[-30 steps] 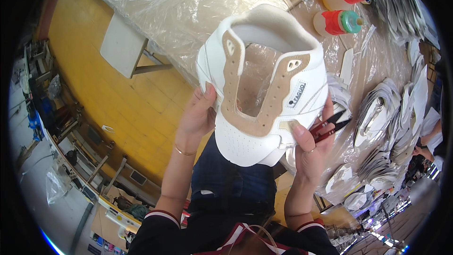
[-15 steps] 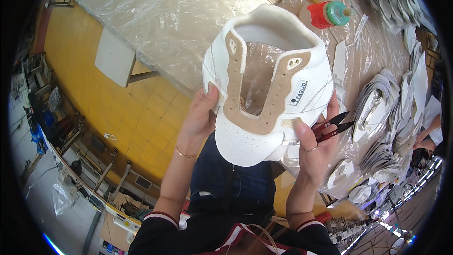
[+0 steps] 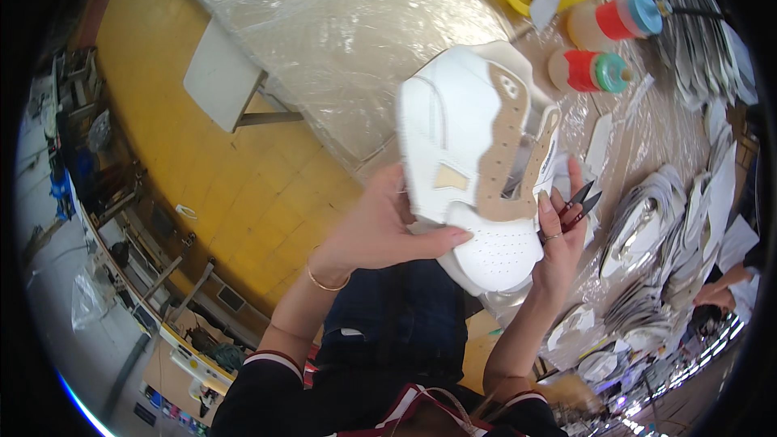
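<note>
A white shoe upper (image 3: 457,117) with a tan eyelet panel is held up in front of me, its perforated toe pointing toward me. My left hand (image 3: 384,231) grips its left side near the toe, thumb on top and the other fingers partly hidden behind. At the opposite side, my right hand (image 3: 560,251) pinches the edge between thumb and fingers. That hand also keeps a pair of small thread snips (image 3: 581,202), dark blades pointing up and away from me. The upper's far side is turned mostly out of sight.
The worktable has clear plastic sheeting (image 3: 324,40) over it. Two glue bottles (image 3: 595,71) lie beyond the upper, near a yellow basket (image 3: 518,0). Stacks of white shoe pieces (image 3: 643,218) line the right, where another person's hand (image 3: 720,287) shows. A stool (image 3: 222,73) stands left.
The upper has turned so its left side faces up and its other side tips away. My left hand has shifted right, its thumb now across the toe area. The snips stay in my right hand.
</note>
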Demonstrator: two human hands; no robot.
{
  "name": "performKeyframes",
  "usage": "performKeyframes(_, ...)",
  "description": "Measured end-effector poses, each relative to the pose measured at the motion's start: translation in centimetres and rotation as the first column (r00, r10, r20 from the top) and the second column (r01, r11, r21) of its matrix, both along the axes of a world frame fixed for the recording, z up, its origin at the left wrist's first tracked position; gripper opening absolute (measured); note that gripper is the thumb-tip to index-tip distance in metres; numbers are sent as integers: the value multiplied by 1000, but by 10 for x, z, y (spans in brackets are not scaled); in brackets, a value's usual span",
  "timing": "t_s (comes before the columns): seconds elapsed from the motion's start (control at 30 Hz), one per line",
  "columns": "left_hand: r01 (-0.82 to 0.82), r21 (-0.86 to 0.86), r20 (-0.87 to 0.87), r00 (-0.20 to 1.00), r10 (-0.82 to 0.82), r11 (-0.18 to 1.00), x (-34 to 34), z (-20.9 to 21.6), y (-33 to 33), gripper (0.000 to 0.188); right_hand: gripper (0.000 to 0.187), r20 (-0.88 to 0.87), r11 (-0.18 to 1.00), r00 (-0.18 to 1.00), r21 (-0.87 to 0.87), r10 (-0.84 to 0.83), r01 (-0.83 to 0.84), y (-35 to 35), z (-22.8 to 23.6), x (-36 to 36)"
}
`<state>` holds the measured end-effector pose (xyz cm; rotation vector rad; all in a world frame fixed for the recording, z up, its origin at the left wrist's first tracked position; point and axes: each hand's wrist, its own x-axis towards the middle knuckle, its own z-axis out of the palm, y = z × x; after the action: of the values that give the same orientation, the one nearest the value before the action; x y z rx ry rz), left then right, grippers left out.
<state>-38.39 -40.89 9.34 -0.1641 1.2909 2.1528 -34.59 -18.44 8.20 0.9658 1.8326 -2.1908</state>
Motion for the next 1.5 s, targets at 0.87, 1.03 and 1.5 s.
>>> performKeyframes(0.87, 427, -134, -180, 877, -446, 894, -65, -33, -60, 37, 26, 123, 602, 671, 345, 731, -720, -35, -5, -47)
performKeyframes(1.03, 333, -577, -331, 740, -586, 746, -67, -20, -48, 24, 25, 43, 580, 640, 380, 767, -721, -37, -6, -51)
performKeyframes(1.5, 234, -528, -228, 887, -402, 816, -53, -32, -36, 16, 35, 265, 98, 574, 847, 775, -523, -48, 31, -45)
